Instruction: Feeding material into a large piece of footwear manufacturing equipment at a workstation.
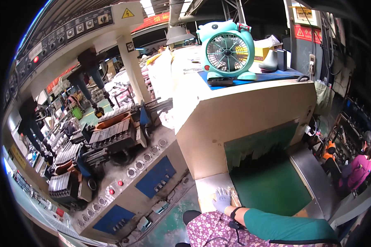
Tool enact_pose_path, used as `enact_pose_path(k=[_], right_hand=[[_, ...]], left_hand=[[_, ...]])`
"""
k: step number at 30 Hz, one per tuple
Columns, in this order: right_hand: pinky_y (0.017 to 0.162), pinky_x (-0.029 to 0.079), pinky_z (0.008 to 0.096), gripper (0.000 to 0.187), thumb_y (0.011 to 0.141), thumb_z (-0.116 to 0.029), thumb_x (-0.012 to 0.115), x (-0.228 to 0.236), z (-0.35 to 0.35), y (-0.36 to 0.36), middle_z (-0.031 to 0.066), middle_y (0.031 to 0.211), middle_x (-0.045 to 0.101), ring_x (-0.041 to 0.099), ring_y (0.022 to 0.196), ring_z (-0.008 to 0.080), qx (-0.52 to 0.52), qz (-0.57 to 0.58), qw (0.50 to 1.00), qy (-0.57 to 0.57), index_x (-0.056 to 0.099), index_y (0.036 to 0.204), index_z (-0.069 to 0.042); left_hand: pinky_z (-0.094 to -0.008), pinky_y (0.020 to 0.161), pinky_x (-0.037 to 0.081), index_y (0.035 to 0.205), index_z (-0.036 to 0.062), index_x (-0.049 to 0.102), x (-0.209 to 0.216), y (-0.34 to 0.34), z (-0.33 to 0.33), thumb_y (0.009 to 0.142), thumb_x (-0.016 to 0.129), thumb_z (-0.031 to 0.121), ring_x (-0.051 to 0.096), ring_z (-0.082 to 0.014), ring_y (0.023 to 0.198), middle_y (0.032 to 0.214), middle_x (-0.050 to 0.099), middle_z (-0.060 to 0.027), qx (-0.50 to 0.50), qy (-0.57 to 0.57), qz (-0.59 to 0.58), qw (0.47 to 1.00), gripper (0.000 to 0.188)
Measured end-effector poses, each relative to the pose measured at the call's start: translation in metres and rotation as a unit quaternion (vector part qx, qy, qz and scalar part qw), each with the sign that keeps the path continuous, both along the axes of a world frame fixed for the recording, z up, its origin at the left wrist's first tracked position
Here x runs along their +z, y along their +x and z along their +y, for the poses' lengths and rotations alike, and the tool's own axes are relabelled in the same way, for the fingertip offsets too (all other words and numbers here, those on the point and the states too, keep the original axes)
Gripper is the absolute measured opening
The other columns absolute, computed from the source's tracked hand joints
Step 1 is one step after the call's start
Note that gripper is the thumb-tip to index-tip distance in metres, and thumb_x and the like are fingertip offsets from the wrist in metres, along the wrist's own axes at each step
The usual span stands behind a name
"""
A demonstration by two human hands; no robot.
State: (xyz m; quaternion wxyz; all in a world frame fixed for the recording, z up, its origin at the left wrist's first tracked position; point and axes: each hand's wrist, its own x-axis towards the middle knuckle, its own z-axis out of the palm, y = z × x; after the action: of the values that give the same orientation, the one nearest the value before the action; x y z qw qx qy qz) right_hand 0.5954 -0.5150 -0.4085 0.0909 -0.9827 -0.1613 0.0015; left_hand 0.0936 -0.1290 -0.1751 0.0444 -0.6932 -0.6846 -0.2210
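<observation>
My right hand (222, 200), in a pale grey work glove, lies with its fingers spread and stretched out. It rests on a tan, shiny-looking piece (205, 201) at the left metal edge of a conveyor; what this piece is, I cannot make out. Right beside the hand runs the green conveyor belt (272, 187), passing under a dark curtain in the opening of a beige machine housing (251, 109). From the lower right comes my right arm in a green sleeve (284, 224), across a flowered purple apron (210, 228). My left hand does not show.
A mint-green fan (228, 51) stands on the housing, near a grey boot-shaped form (269, 61). To the left is a press machine (152, 164) with red buttons and clamped moulds (113, 133). A person in pink (360, 171) is at the right, beyond the metal side rail (311, 173).
</observation>
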Motion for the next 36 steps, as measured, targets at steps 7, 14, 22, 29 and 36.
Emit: enact_pose_path(k=[7,14,22,29,36], right_hand=[[0.12,0.019,0.0523,0.068,0.095,-0.052,0.05,-0.008,-0.026,-0.004,0.0161,0.159,0.039,0.031,0.149,0.031,0.094,-0.08,0.992,-0.015,0.05,0.146,-0.006],[0.12,0.021,0.051,0.068,0.094,-0.051,0.052,0.0,-0.025,-0.003,0.0167,0.158,0.041,0.033,0.147,0.0309,0.086,-0.073,0.994,-0.001,0.051,0.144,-0.006],[0.122,0.019,0.0503,0.066,0.098,-0.051,0.047,-0.001,-0.019,0.019,0.0145,0.159,0.041,0.032,0.15,0.0281,0.166,-0.05,0.985,0.004,0.05,0.147,-0.007],[0.124,0.016,0.0471,0.062,0.102,-0.048,0.042,0.001,0.004,0.029,0.0123,0.159,0.042,0.032,0.151,0.0258,0.29,-0.009,0.957,0.003,0.047,0.15,-0.009],[0.122,0.022,0.0514,0.061,0.099,-0.045,0.05,0.006,-0.001,0.032,0.0145,0.157,0.043,0.036,0.147,0.0302,0.291,0.023,0.956,0.018,0.049,0.148,-0.009]], left_hand=[[-0.0513,0.102,0.05,0.127,-0.0039,0.065,-0.03,-0.011,0.029,0.084,0.072,0.05,0.06,-0.0423,0.116,0.127,0.062,-0.0292,0.05,0.006,0.086,0.995,0.069],[-0.0519,0.105,0.047,0.132,-0.0041,0.061,-0.047,-0.016,0.03,0.09,0.066,0.054,0.058,-0.0452,0.119,0.131,0.06,-0.0286,0.049,0.075,0.046,0.995,0.071],[-0.051,0.111,0.043,0.14,-0.0045,0.053,0.026,0.04,-0.021,0.096,0.065,0.04,0.054,-0.0471,0.125,0.137,0.056,-0.0322,0.016,-0.048,0.022,0.998,0.064],[-0.0489,0.113,0.042,0.139,-0.0071,0.053,0.066,0.077,-0.028,0.096,0.065,0.031,0.053,-0.0456,0.128,0.139,0.055,-0.0327,0.053,-0.126,-0.042,0.99,0.058],[-0.0469,0.11,0.044,0.138,-0.008,0.053,0.018,0.053,0.005,0.096,0.063,0.022,0.055,-0.0445,0.125,0.136,0.056,-0.033,0.031,-0.038,-0.073,0.996,0.053]])
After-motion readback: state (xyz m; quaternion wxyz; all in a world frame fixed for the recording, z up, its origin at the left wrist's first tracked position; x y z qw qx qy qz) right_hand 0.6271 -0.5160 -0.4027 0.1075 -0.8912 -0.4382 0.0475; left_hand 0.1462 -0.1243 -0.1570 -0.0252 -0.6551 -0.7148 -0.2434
